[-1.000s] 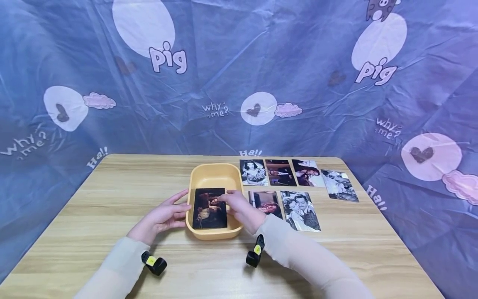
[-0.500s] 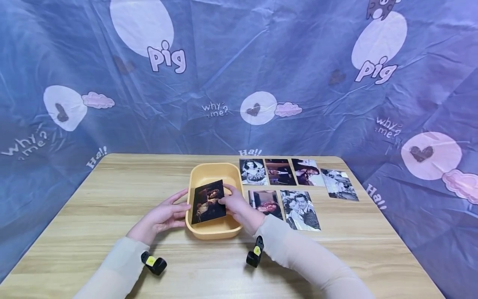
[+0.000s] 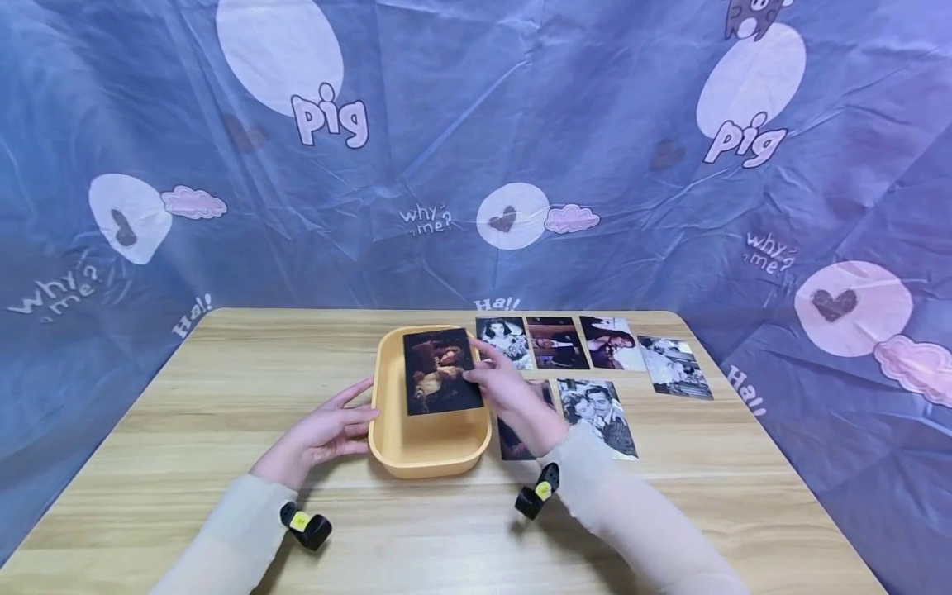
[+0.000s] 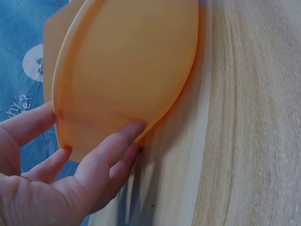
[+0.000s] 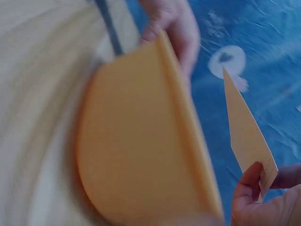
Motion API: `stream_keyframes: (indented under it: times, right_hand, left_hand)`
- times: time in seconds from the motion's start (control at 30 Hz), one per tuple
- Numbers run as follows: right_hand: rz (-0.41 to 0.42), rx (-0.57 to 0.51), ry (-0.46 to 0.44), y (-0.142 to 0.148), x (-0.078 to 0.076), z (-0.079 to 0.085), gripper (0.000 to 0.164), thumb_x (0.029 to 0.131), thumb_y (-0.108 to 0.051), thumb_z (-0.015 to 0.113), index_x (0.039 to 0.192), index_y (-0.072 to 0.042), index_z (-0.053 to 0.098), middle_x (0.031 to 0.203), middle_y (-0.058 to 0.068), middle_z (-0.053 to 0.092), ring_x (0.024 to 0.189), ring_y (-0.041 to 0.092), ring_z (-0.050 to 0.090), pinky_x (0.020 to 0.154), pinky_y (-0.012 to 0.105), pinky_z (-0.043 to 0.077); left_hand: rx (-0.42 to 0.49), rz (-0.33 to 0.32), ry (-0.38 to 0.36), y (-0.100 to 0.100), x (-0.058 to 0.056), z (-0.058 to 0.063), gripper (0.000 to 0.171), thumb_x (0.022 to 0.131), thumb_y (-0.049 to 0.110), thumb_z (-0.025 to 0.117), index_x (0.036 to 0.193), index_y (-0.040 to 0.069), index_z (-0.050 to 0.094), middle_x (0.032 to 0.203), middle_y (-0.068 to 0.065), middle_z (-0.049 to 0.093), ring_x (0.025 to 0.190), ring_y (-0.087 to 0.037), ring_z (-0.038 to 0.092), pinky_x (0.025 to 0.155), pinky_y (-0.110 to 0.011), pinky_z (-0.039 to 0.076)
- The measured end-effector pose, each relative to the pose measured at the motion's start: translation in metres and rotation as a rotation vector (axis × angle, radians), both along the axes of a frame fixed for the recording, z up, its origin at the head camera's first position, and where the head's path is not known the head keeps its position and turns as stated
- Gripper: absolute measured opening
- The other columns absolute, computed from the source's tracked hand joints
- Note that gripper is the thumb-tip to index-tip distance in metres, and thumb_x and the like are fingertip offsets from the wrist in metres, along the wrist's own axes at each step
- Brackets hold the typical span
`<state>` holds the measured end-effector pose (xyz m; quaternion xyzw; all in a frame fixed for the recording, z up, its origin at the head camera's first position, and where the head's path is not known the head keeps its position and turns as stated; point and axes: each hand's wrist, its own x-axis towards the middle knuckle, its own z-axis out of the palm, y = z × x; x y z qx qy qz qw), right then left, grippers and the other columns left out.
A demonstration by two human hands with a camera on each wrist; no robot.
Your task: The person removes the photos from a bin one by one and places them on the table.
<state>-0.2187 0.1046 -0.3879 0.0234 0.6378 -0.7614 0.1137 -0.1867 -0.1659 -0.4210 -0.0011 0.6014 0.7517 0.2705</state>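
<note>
My right hand [image 3: 513, 397] pinches a dark photo print [image 3: 442, 376] by its right edge, with the picture facing up. The print hangs over the back part of a yellow plastic tub [image 3: 427, 464]. In the right wrist view the thumb and fingers of the right hand [image 5: 270, 202] grip a corner of the print [image 5: 247, 134], whose plain pale back shows. On the tub's left side rests my left hand [image 3: 327, 430]. Its spread fingers touch the outer wall of the tub [image 4: 122, 61] in the left wrist view.
To the right of the tub lie several photo prints in two rows, among them a black-and-white couple [image 3: 601, 417] and a slanted print [image 3: 677, 368] at the far right. My right hand partly covers a dark print [image 3: 513, 442]. A blue patterned cloth [image 3: 446, 149] hangs behind the wooden table [image 3: 223, 397].
The right hand has lifted the dark print out of the tub's lower part and moved it up, back and to the right. My left hand has stayed at the tub's side.
</note>
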Motion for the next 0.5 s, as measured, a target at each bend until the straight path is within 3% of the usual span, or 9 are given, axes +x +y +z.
stream_keyframes:
  times: [0.23,0.37,0.5]
  right_hand:
    - [0.003,-0.011,0.021,0.070,-0.003,0.007,0.070,0.090,0.016,0.043,0.153,-0.006,0.023,0.079,-0.010,0.061,0.070,0.005,0.064,0.063,0.017,0.055]
    - [0.004,0.003,0.030,0.120,0.000,0.004,0.070,0.092,0.015,0.041,0.154,-0.005,0.017,0.085,-0.010,0.065,0.076,0.005,0.065,0.070,0.020,0.057]
    - [-0.009,0.001,0.009,0.173,0.007,0.003,0.067,0.092,0.012,0.045,0.150,-0.017,0.031,0.091,-0.008,0.063,0.081,0.007,0.066,0.074,0.023,0.058]
  left_hand:
    - [0.005,-0.007,-0.002,-0.001,0.001,-0.002,0.080,0.096,0.006,0.055,0.156,0.012,0.002,0.111,-0.004,0.066,0.095,-0.017,0.069,0.081,-0.036,0.061]
    - [0.007,-0.003,0.002,0.000,0.001,-0.002,0.079,0.096,0.006,0.054,0.156,0.013,0.003,0.108,0.000,0.066,0.093,-0.016,0.069,0.080,-0.036,0.061]
    - [0.011,-0.003,-0.004,0.001,0.001,-0.002,0.080,0.096,0.006,0.054,0.156,0.013,0.003,0.102,0.001,0.067,0.090,-0.015,0.069,0.079,-0.036,0.061]
